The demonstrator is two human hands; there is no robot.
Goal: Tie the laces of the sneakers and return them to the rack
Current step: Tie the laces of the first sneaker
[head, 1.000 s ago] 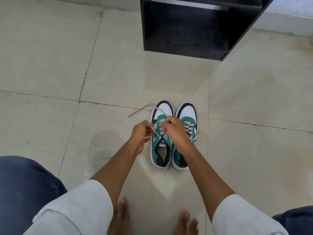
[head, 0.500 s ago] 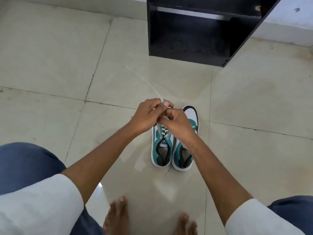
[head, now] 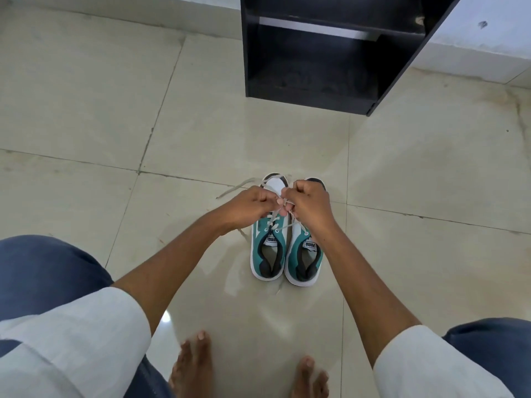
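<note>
**Both hands pinched on the laces of the left-hand sneaker**

Head view: the left hand (head: pixel 249 206) and the right hand (head: pixel 309 205) meet just right of the frame's centre, knuckles up, fingers curled tight. Each pinches a strand of the pale laces (head: pixel 276 218) between thumb and fingertips, and the fingertips of the two hands nearly touch over the tongue of the left-hand sneaker (head: pixel 268 248). One loose lace end (head: pixel 235 188) trails away to the upper left and lies flat on the floor. The right-hand sneaker (head: pixel 304 254) stands touching its mate, side by side, toes pointing to the top of the frame; the right hand covers most of its front, so I cannot tell how its laces lie. Both shoes are teal and white with dark collars.

The black rack (head: pixel 316 67) stands at the upper centre, well apart from the shoes, its lower shelf dark and open toward the camera. Bare feet (head: pixel 195 366) show at the bottom edge, white sleeves (head: pixel 86 334) and blue trousers at the lower corners. The floor (head: pixel 86 96) is glossy cream tile with dark grout lines.
</note>
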